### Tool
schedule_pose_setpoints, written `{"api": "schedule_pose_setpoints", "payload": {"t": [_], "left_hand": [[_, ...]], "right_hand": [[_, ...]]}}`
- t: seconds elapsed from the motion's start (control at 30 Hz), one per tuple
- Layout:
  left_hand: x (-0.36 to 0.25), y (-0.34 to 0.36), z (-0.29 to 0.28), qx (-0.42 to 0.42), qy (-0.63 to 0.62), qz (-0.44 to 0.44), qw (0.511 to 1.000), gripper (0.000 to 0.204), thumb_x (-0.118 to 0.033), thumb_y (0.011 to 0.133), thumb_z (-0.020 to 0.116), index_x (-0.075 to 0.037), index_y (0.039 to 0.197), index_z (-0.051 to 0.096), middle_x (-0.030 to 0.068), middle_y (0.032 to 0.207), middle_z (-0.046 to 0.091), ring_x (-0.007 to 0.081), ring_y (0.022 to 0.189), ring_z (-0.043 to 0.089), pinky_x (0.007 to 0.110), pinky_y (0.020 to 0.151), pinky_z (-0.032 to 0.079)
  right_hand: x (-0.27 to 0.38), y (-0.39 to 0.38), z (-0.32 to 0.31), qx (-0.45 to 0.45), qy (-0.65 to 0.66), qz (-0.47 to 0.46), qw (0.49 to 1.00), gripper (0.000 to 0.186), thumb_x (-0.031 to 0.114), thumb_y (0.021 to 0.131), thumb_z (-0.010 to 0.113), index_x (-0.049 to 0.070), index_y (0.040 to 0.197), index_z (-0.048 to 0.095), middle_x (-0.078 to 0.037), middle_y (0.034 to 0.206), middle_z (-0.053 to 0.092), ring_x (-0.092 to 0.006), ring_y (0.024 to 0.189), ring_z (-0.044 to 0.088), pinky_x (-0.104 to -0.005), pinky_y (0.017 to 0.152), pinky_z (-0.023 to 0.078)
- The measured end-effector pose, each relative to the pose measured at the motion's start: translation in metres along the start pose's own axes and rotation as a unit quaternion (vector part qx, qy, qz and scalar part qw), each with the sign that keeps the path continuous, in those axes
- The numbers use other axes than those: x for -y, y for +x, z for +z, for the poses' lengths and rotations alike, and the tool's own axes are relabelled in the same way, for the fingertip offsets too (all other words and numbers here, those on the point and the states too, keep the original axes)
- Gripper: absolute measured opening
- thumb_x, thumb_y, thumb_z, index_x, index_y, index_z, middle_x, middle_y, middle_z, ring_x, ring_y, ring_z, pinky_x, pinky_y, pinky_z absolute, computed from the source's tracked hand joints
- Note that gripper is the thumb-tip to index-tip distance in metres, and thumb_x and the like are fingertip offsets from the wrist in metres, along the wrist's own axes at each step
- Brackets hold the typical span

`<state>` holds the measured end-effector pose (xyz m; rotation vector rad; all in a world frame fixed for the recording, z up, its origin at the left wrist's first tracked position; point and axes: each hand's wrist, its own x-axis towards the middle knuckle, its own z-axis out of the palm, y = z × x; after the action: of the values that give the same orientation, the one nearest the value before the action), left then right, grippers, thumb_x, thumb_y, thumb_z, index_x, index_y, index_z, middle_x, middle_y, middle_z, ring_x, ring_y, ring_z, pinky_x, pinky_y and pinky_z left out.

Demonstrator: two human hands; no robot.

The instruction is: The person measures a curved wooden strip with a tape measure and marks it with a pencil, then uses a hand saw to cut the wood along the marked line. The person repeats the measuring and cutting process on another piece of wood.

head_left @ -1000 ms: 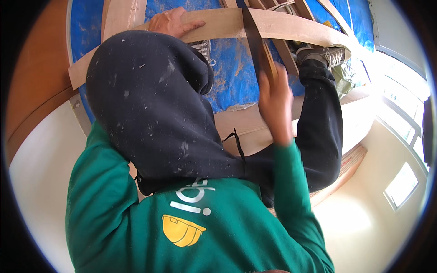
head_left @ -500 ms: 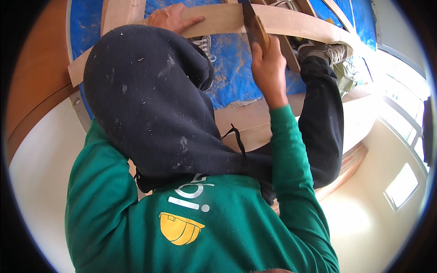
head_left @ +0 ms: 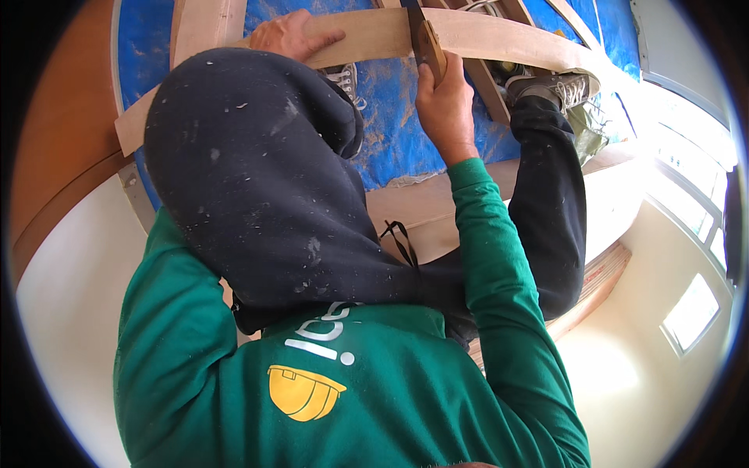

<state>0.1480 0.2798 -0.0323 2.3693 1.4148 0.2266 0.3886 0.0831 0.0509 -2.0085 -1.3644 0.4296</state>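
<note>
A long pale wooden board (head_left: 499, 39) runs crosswise in front of me, its line bent by the lens. My left hand (head_left: 287, 36) grips it left of the middle, one digit stretched along its face and the other fingers partly hidden. My right hand (head_left: 449, 105) is closed around the wooden handle of a handsaw (head_left: 428, 48). The saw's dark blade stands across the board near its middle. I cannot make out how deep the teeth sit in the wood. My bent left knee (head_left: 226, 86) is beside the left hand, over part of the board.
Sawdust lies on a blue tarp (head_left: 390, 140) under the board. More planks (head_left: 209, 27) are at the far left and far right. My right shoe (head_left: 558, 87) is by the board's right end. A brown wooden panel (head_left: 62, 117) borders the left; windows (head_left: 694, 148) are at right.
My right hand and the saw have shifted slightly left and back toward me, with the handle now lower on the board's near side. The left hand stays on the board.
</note>
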Motion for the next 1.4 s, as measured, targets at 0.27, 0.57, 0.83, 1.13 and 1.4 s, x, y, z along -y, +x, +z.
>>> {"api": "schedule_pose_setpoints", "payload": {"t": [0.27, 0.57, 0.83, 1.13, 1.4], "left_hand": [[0.007, -0.002, -0.002, -0.012, 0.028, 0.119, 0.992, 0.081, -0.089, 0.095, 0.068, -0.011, 0.115, 0.077, 0.0178, 0.113, 0.082, 0.0428, 0.111, 0.078, 0.055, 0.103, 0.057], [-0.015, -0.001, -0.024, 0.058, -0.004, -0.043, 0.997, 0.08, -0.085, 0.095, 0.072, -0.01, 0.122, 0.075, 0.0187, 0.121, 0.082, 0.0433, 0.117, 0.077, 0.054, 0.104, 0.057], [-0.032, 0.016, -0.067, 0.156, -0.091, -0.044, 0.983, 0.075, -0.054, 0.082, 0.098, -0.013, 0.139, 0.075, 0.0155, 0.131, 0.082, 0.0396, 0.128, 0.076, 0.05, 0.108, 0.058], [-0.062, 0.03, -0.078, 0.076, -0.003, 0.041, 0.996, 0.073, -0.04, 0.073, 0.103, -0.01, 0.135, 0.077, 0.0164, 0.131, 0.082, 0.038, 0.127, 0.077, 0.049, 0.108, 0.059], [-0.081, 0.026, -0.067, 0.079, -0.03, 0.049, 0.995, 0.065, -0.039, 0.072, 0.102, -0.013, 0.126, 0.077, 0.0154, 0.125, 0.083, 0.04, 0.124, 0.077, 0.051, 0.103, 0.059]], "right_hand": [[0.13, -0.163, -0.177, 0.109, -0.07, 0.201, 0.971, 0.038, 0.007, 0.113, 0.068, 0.0, 0.149, 0.059, -0.024, 0.109, 0.08, -0.0369, 0.098, 0.084, -0.0411, 0.089, 0.064], [0.029, -0.004, -0.025, 0.038, -0.026, 0.088, 0.995, 0.031, 0.02, 0.111, 0.068, 0.004, 0.135, 0.06, -0.038, 0.103, 0.076, -0.0613, 0.103, 0.073, -0.0661, 0.085, 0.06], [0.031, -0.005, -0.028, 0.03, 0.012, 0.051, 0.998, 0.044, 0.033, 0.114, 0.065, 0.004, 0.146, 0.057, -0.043, 0.118, 0.073, -0.0645, 0.117, 0.068, -0.0664, 0.098, 0.056], [0.037, -0.002, -0.028, 0.005, -0.017, 0.049, 0.999, 0.038, 0.028, 0.115, 0.06, 0.009, 0.147, 0.052, -0.042, 0.115, 0.075, -0.0647, 0.112, 0.069, -0.0723, 0.097, 0.055], [0.048, -0.034, -0.048, 0.005, 0.003, 0.054, 0.999, 0.037, 0.022, 0.114, 0.064, 0.008, 0.147, 0.054, -0.038, 0.112, 0.076, -0.0627, 0.108, 0.07, -0.0694, 0.09, 0.056]]}}
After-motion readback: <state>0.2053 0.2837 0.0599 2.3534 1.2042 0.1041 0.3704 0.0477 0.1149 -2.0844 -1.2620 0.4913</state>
